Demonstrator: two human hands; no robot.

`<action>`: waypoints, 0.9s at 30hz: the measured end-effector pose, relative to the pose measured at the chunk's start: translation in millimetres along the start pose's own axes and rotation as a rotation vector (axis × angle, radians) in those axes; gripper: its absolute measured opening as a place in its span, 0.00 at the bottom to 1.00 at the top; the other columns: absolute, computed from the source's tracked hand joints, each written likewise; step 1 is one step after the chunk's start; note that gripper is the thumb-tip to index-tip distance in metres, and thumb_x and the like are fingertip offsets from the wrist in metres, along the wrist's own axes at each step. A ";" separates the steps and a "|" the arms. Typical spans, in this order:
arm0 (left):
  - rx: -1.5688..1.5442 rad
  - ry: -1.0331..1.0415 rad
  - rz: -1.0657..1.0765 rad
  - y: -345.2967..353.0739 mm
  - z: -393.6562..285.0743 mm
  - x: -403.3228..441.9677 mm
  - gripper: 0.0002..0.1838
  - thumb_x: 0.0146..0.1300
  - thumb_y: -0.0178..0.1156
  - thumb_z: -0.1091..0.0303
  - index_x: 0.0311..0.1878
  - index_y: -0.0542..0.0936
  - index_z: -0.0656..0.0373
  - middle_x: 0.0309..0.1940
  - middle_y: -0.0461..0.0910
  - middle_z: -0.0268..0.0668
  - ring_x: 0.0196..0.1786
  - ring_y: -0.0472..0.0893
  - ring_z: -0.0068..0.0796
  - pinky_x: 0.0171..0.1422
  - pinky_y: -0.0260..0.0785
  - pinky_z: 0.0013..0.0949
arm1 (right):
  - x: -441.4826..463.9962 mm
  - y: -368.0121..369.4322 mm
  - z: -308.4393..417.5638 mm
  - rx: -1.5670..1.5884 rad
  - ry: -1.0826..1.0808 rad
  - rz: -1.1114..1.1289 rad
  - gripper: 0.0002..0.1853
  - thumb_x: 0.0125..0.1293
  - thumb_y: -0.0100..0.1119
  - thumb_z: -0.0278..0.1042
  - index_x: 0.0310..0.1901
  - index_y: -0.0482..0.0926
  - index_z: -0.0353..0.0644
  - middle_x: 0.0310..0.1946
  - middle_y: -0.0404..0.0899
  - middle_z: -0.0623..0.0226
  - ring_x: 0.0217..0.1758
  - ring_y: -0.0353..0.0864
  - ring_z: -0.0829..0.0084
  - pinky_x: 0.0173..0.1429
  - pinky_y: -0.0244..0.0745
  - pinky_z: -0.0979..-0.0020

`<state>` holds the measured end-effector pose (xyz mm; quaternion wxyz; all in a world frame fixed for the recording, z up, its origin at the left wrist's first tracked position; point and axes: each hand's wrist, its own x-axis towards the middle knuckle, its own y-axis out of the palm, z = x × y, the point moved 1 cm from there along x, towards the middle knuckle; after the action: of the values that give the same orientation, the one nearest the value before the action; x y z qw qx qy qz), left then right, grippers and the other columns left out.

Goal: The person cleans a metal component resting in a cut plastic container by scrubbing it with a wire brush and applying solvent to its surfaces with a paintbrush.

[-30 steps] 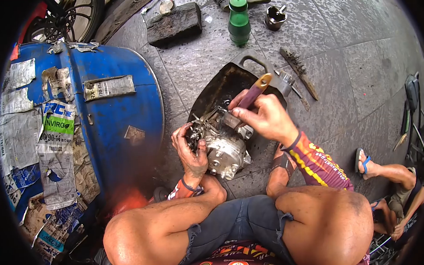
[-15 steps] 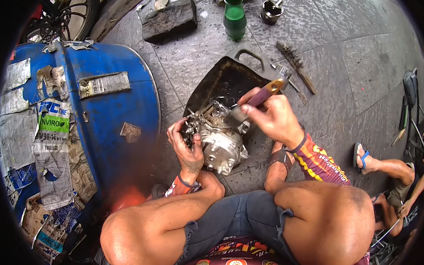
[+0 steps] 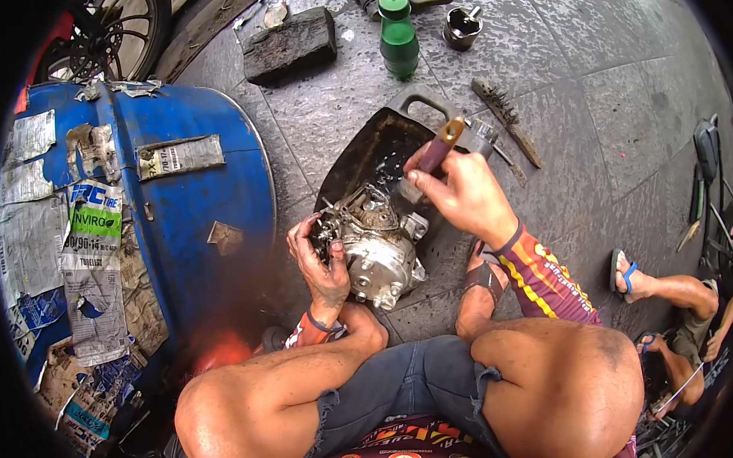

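Observation:
A silvery metal engine part (image 3: 381,257), wet and greasy, rests at the near end of a black pan (image 3: 344,161). My left hand (image 3: 321,267) grips its left side, with the thumb on the metal and the fingers partly behind it. In my right hand (image 3: 466,189) is a paintbrush (image 3: 440,148), held by its purple and tan handle. The bristles point down over the pan, just above and right of the engine part, and look apart from it. Dark liquid with pale specks lies inside the pan.
A blue drum (image 3: 194,146) with torn labels stands at left. Beyond the pan are a dark block (image 3: 290,46), a green bottle (image 3: 399,38), a metal cup (image 3: 462,28) and a wire brush (image 3: 504,119). Another person's sandalled foot (image 3: 624,272) is at right.
My right hand has lifted the paintbrush off the engine part and tilted its handle more upright. My left hand keeps its hold. The view has shifted slightly.

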<state>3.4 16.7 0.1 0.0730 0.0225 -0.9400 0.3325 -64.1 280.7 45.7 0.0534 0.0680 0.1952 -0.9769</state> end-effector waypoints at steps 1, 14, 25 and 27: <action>-0.012 -0.019 0.004 -0.3 -3.4 1.2 0.29 0.71 0.58 0.51 0.64 0.72 0.67 0.55 0.73 0.48 0.59 0.71 0.46 0.70 0.59 0.47 | -9.1 5.4 -7.4 -0.034 0.030 0.039 0.08 0.68 0.64 0.32 0.44 0.84 0.37 0.30 0.85 0.52 0.36 0.89 0.54 0.43 0.81 0.61; 0.011 -0.008 0.018 -0.5 -8.5 2.1 0.30 0.73 0.56 0.47 0.63 0.73 0.66 0.54 0.73 0.48 0.58 0.71 0.46 0.68 0.59 0.47 | 16.6 16.9 -34.3 -0.200 -0.103 -0.013 0.11 0.68 0.64 0.33 0.46 0.79 0.36 0.32 0.84 0.45 0.37 0.86 0.43 0.42 0.81 0.48; 0.063 0.011 0.051 -3.3 -9.4 1.6 0.30 0.73 0.55 0.48 0.65 0.71 0.67 0.56 0.73 0.48 0.60 0.71 0.46 0.69 0.59 0.47 | 10.9 31.9 1.2 0.374 -0.043 0.096 0.09 0.68 0.66 0.32 0.46 0.85 0.36 0.37 0.88 0.52 0.43 0.90 0.56 0.48 0.82 0.63; 0.067 0.026 0.054 -3.5 -7.8 2.3 0.30 0.70 0.58 0.51 0.65 0.71 0.65 0.56 0.73 0.49 0.60 0.70 0.48 0.70 0.57 0.49 | 19.7 31.5 -6.1 0.176 -0.056 0.040 0.09 0.68 0.65 0.30 0.45 0.85 0.36 0.37 0.88 0.55 0.41 0.89 0.63 0.47 0.82 0.64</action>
<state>2.4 18.8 8.6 0.0753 -0.0045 -0.9275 0.3660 -78.7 252.6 25.3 0.0723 0.0489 0.1057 -0.9906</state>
